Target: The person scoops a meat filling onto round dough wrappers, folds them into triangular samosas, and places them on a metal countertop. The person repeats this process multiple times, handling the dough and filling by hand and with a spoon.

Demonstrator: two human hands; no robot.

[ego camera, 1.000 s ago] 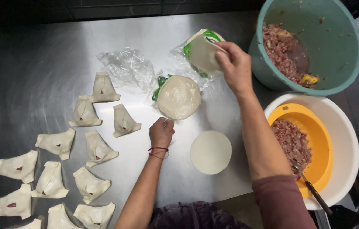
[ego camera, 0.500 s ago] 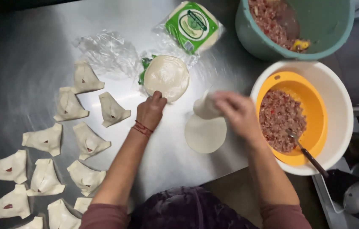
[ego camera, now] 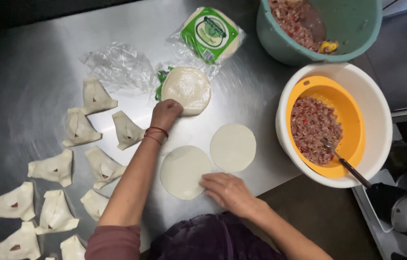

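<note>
My right hand (ego camera: 226, 189) lies flat on the steel table with its fingertips on the edge of a round dough wrapper (ego camera: 183, 171). A second flat wrapper (ego camera: 232, 147) lies just to its right, apart from it. My left hand (ego camera: 165, 113) rests with curled fingers against the near edge of a stack of round wrappers (ego camera: 187, 88). It holds nothing that I can see. A red string band circles that wrist.
Several folded dumplings (ego camera: 98, 166) cover the table's left side. A sealed green-labelled wrapper pack (ego camera: 211, 33) and crumpled clear plastic (ego camera: 116, 66) lie at the back. An orange bowl of minced filling (ego camera: 315, 129) with a fork sits inside a white bowl (ego camera: 375, 110); a teal bucket (ego camera: 352, 30) stands behind it.
My right hand carried a wrapper down and laid it flat left of the first one, then settled on its edge. The left hand stayed at the stack. The view shifted.
</note>
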